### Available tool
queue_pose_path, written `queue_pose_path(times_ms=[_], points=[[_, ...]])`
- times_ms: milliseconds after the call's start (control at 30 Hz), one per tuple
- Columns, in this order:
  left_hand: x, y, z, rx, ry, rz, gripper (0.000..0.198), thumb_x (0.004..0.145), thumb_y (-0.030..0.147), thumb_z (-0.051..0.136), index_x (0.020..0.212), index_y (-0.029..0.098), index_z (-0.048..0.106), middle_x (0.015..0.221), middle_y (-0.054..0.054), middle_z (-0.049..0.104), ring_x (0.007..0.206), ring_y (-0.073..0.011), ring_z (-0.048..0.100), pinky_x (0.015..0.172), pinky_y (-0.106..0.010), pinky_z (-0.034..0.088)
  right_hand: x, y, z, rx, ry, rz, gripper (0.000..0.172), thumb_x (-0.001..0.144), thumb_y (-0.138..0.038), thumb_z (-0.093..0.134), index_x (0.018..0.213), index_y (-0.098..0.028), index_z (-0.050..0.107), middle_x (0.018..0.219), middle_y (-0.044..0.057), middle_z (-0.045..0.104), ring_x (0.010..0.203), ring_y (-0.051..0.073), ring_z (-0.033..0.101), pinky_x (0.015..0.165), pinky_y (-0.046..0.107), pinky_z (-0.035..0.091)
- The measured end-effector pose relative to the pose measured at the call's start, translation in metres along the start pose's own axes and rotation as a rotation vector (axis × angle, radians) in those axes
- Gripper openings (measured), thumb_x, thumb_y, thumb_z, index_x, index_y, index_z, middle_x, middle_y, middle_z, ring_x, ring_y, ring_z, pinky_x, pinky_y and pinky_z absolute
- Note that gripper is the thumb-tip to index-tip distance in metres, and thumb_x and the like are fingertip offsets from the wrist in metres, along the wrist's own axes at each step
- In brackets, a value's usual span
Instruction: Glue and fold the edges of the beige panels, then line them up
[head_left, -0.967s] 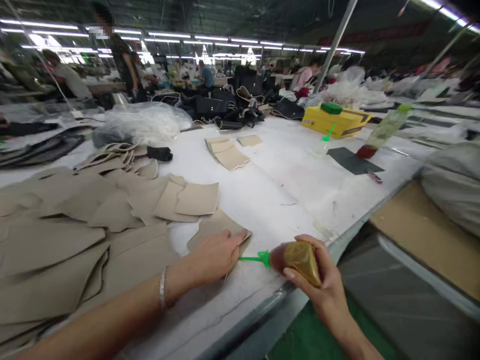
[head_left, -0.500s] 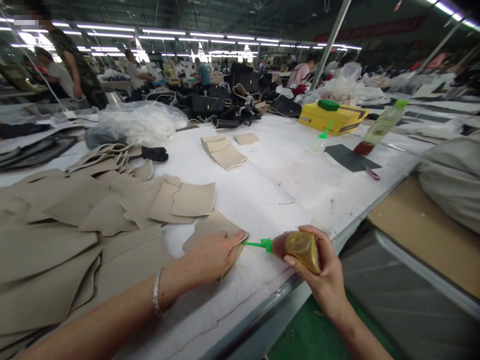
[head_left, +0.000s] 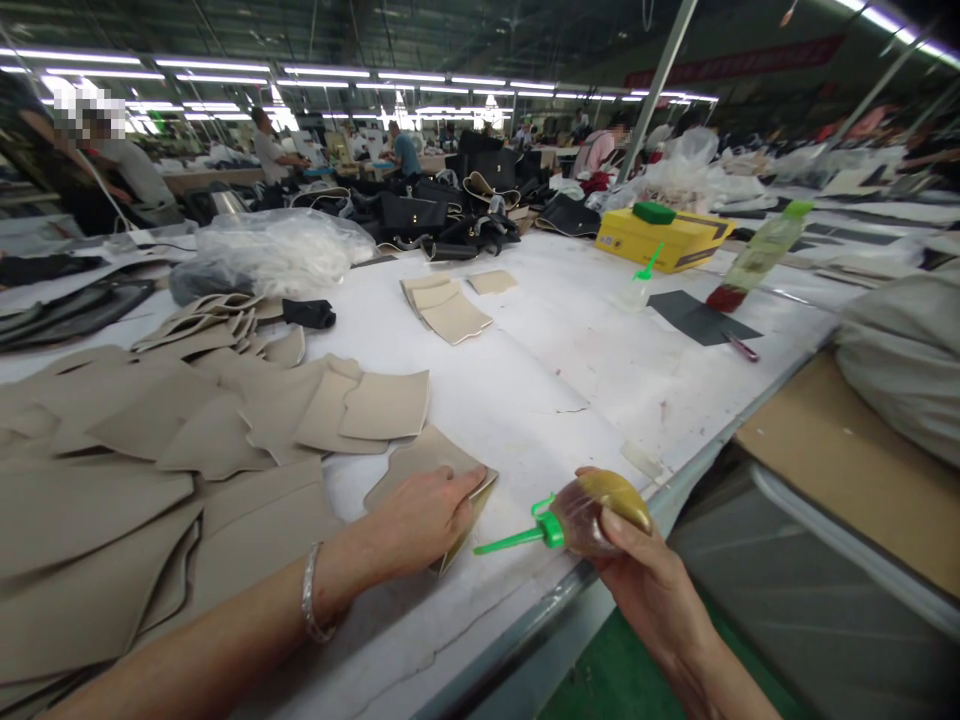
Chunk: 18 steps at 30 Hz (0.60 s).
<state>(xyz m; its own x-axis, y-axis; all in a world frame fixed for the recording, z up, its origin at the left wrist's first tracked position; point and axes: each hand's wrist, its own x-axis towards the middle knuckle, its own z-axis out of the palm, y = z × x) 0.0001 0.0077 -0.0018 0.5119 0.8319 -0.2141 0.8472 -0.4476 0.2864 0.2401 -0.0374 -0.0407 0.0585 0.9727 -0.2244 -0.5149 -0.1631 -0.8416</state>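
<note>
My left hand grips a beige leather-like piece on the white table, its fingers near the right corner; that edge is lifted or folded, and the thumb is hidden. My right hand is wrapped round a squeeze bottle of amber liquid, tilted, with a thin green nozzle. The nozzle's tip is just right of the beige piece, apart from it. Many more beige pieces lie overlapping to the left of my left hand.
A small beige stack lies further back. At the right stand a yellow box, a second green-tipped bottle and a tall bottle on a dark sheet. Black bags are heaped behind. The table edge runs beside my right hand.
My right hand has turned the bottle, and its nozzle has swung down and away from the beige piece's edge. My left hand has stayed in place on the piece.
</note>
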Motion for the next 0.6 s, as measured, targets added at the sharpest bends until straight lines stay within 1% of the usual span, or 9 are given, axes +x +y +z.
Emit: queue_pose_path(times_ms=[100, 167, 200, 300, 367, 433, 467, 533, 600], points=[[-0.001, -0.002, -0.004, -0.128, 0.002, 0.032, 0.046, 0.093, 0.026, 0.034, 0.137, 0.025, 0.048, 0.112, -0.006, 0.066, 0.099, -0.0215, 0.062, 0.084, -0.031, 0.044, 0.008, -0.005, -0.001, 0.319, 0.129, 0.132, 0.049, 0.056, -0.029, 0.09, 0.101, -0.021, 0.07, 0.102, 0.004, 0.073, 0.089, 0.024, 0.068, 0.069, 0.033, 0.061], [-0.003, -0.005, -0.009, -0.201, 0.021, 0.002, 0.042, 0.092, 0.028, 0.039, 0.13, 0.024, 0.054, 0.111, -0.004, 0.067, 0.098, -0.0195, 0.062, 0.083, -0.028, 0.043, 0.014, -0.007, -0.003, 0.474, 0.184, 0.154, 0.048, 0.054, -0.024, 0.09, 0.098, -0.022, 0.071, 0.1, 0.003, 0.074, 0.087, 0.024, 0.069, 0.072, 0.035, 0.062], [-0.005, -0.008, -0.012, -0.201, 0.059, -0.064, 0.038, 0.092, 0.029, 0.04, 0.125, 0.024, 0.058, 0.107, -0.004, 0.067, 0.094, -0.0193, 0.062, 0.081, -0.028, 0.044, 0.016, -0.008, -0.004, 0.538, 0.197, 0.161, 0.048, 0.055, -0.023, 0.09, 0.099, -0.022, 0.071, 0.1, 0.003, 0.074, 0.087, 0.024, 0.07, 0.074, 0.036, 0.061], [-0.008, -0.02, -0.022, -0.069, 0.238, -0.39, 0.03, 0.091, 0.032, 0.043, 0.11, 0.018, 0.062, 0.102, -0.009, 0.064, 0.087, -0.0231, 0.061, 0.078, -0.033, 0.042, 0.021, -0.009, -0.003, 0.704, 0.192, 0.161, 0.047, 0.061, -0.027, 0.086, 0.105, -0.021, 0.07, 0.103, 0.005, 0.074, 0.089, 0.025, 0.07, 0.078, 0.036, 0.061], [-0.01, -0.032, -0.025, -0.069, 0.284, -0.564, 0.025, 0.088, 0.03, 0.048, 0.103, 0.015, 0.061, 0.101, -0.012, 0.061, 0.09, -0.0267, 0.059, 0.08, -0.037, 0.04, 0.023, -0.011, -0.001, 0.781, 0.167, 0.189, 0.045, 0.069, -0.036, 0.08, 0.11, -0.02, 0.069, 0.102, 0.008, 0.074, 0.087, 0.025, 0.07, 0.077, 0.035, 0.061], [-0.008, -0.044, -0.025, -0.201, 0.247, -0.636, 0.013, 0.081, 0.024, 0.055, 0.09, 0.016, 0.059, 0.09, -0.009, 0.06, 0.09, -0.0267, 0.057, 0.08, -0.036, 0.039, 0.025, -0.012, -0.001, 0.82, 0.144, 0.247, 0.049, 0.075, -0.048, 0.072, 0.113, -0.017, 0.068, 0.097, 0.012, 0.074, 0.082, 0.025, 0.071, 0.072, 0.036, 0.061], [-0.007, -0.049, -0.024, -0.282, 0.223, -0.648, 0.007, 0.075, 0.02, 0.059, 0.082, 0.017, 0.058, 0.083, -0.006, 0.059, 0.087, -0.0249, 0.057, 0.078, -0.034, 0.039, 0.028, -0.013, -0.002, 0.829, 0.137, 0.274, 0.053, 0.076, -0.054, 0.068, 0.113, -0.016, 0.068, 0.093, 0.014, 0.074, 0.079, 0.025, 0.071, 0.07, 0.036, 0.061], [-0.004, -0.057, -0.021, -0.415, 0.175, -0.649, 0.007, 0.067, 0.016, 0.061, 0.067, 0.018, 0.054, 0.067, -0.001, 0.054, 0.073, -0.0193, 0.055, 0.067, -0.028, 0.038, 0.034, -0.013, -0.007, 0.847, 0.12, 0.286, 0.059, 0.075, -0.062, 0.063, 0.112, -0.017, 0.069, 0.088, 0.014, 0.073, 0.075, 0.025, 0.071, 0.068, 0.039, 0.061], [0.0, -0.06, -0.022, -0.554, 0.131, -0.65, 0.008, 0.066, 0.019, 0.058, 0.063, 0.019, 0.051, 0.057, 0.003, 0.047, 0.055, -0.0135, 0.047, 0.053, -0.024, 0.033, 0.043, -0.012, -0.013, 0.871, 0.087, 0.279, 0.062, 0.071, -0.067, 0.064, 0.108, -0.018, 0.07, 0.085, 0.014, 0.073, 0.073, 0.025, 0.071, 0.068, 0.041, 0.061]])
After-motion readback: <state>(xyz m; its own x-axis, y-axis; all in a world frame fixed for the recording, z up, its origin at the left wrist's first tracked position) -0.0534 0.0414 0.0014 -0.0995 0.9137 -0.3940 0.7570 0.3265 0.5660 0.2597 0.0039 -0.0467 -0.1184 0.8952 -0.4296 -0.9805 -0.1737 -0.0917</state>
